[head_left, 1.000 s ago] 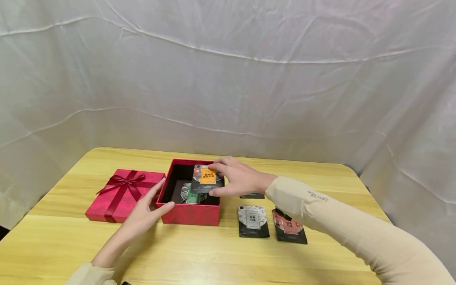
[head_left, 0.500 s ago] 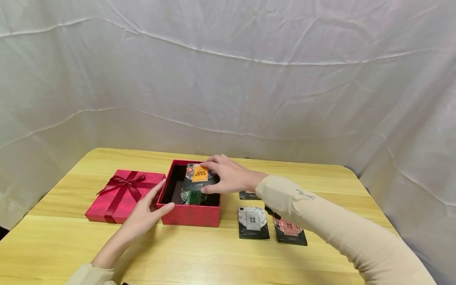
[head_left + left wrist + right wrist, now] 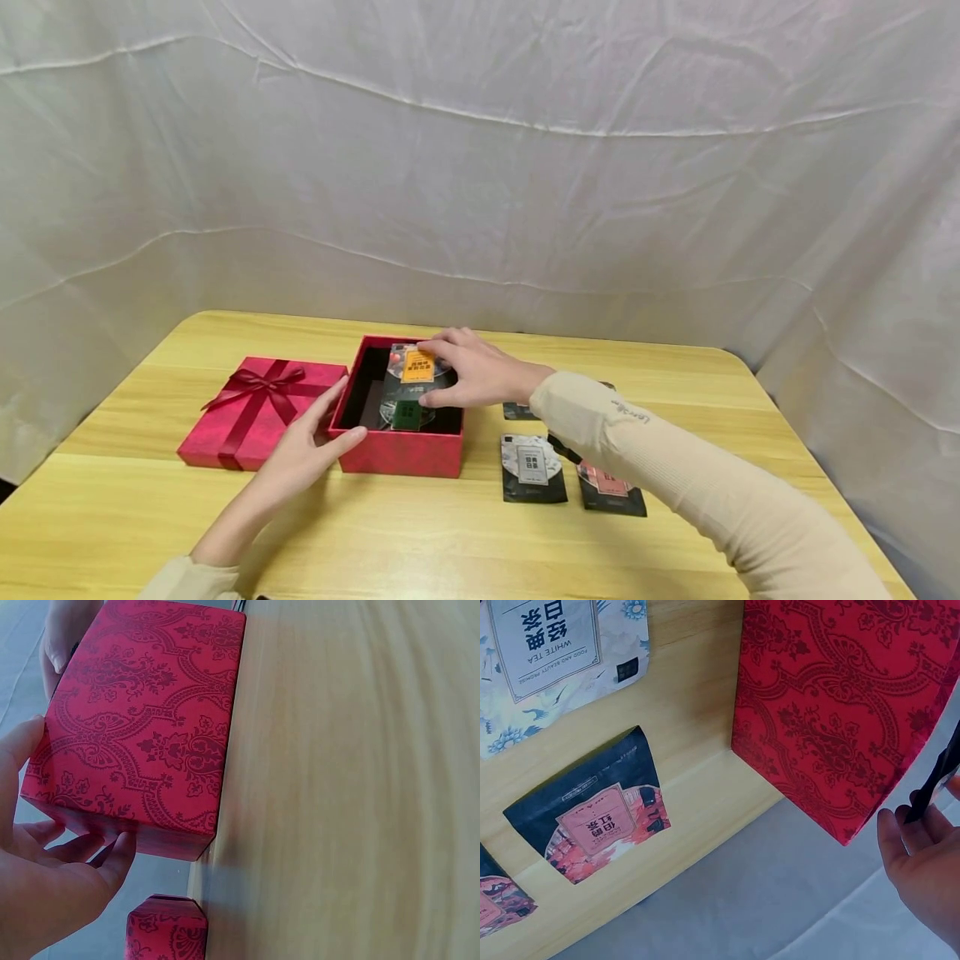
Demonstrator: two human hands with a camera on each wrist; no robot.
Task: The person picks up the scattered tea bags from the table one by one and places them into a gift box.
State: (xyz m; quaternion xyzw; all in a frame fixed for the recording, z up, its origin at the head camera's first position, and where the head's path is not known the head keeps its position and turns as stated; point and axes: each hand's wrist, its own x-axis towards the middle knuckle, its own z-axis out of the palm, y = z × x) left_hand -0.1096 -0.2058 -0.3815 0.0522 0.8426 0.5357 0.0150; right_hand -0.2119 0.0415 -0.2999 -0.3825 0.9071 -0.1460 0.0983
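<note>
In the head view my right hand (image 3: 480,367) pinches a dark tea pouch with an orange label (image 3: 417,367), its thumb on the near side. The pouch is at the mouth of an opened red gift box (image 3: 401,454). Below it, inside the box, a green-labelled tea pouch (image 3: 407,415) is partly covered. My left hand (image 3: 303,450) rests on the box's near left corner, fingers along the left wall and thumb at the front rim. The left wrist view shows those fingertips touching the patterned red side (image 3: 142,720). In the right wrist view, my right fingers (image 3: 922,847) grip the pouch's dark edge.
Left of the box lies its red lid (image 3: 258,417) with a dark red bow. To the right are a white-patterned tea pouch (image 3: 534,468), a red-labelled pouch (image 3: 611,492) partly under the right forearm, and another pouch (image 3: 519,411) mostly hidden by the sleeve. A pale cloth (image 3: 480,167) hangs behind.
My right hand has moved left and slightly down, carrying the orange-labelled pouch further over the box, covering more of the green-labelled one. The left hand has stayed on the box.
</note>
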